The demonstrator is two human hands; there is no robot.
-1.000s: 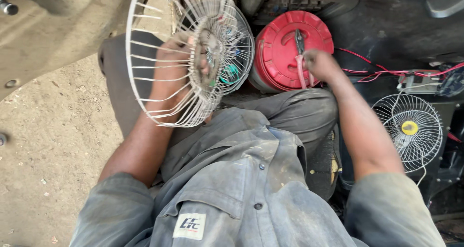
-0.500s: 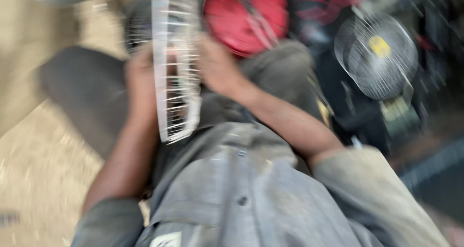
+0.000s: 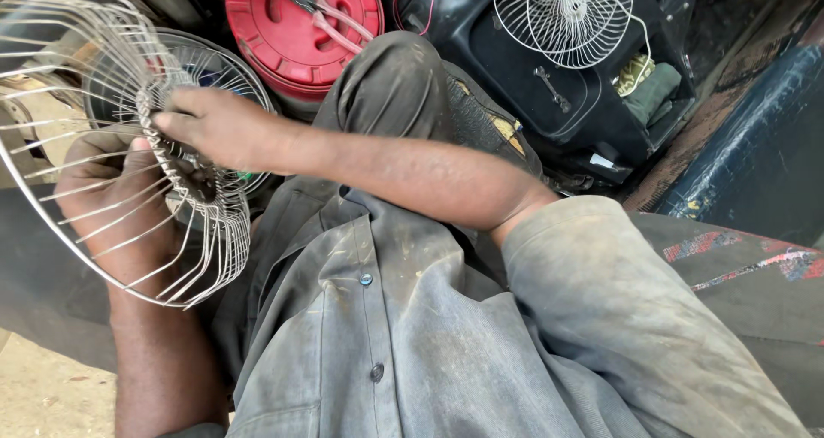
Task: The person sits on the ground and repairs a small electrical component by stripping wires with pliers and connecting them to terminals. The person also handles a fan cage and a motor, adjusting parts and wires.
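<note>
Over the lap: wire fan guard point(image 3: 103, 146) held up on the person's left side, tilted, its dished side facing the camera.
Change: a second ago the right hand point(image 3: 215, 125) was over at the red lid point(image 3: 300, 26) by the pliers point(image 3: 322, 13); now it has crossed over to the guard's hub ring. Pliers lie on the lid, untouched.
Change 2: guard has swung from near edge-on half a second ago to open-faced now.
Meaning: judged, both hands are now committed to the guard; work is at its centre ring, not at the tools.
Left grip: left hand point(image 3: 107, 198) sits behind the wires, fingers curled, clenched on the spokes from the back.
Right grip: fingers bent over the hub ring, pinching it; closed on the guard, not flat.
Behind guard: second round fan guard point(image 3: 219, 78), partly hidden.
Elsewhere: small white fan point(image 3: 562, 13) with yellow centre on a black case point(image 3: 515, 95), well apart from both hands.
</note>
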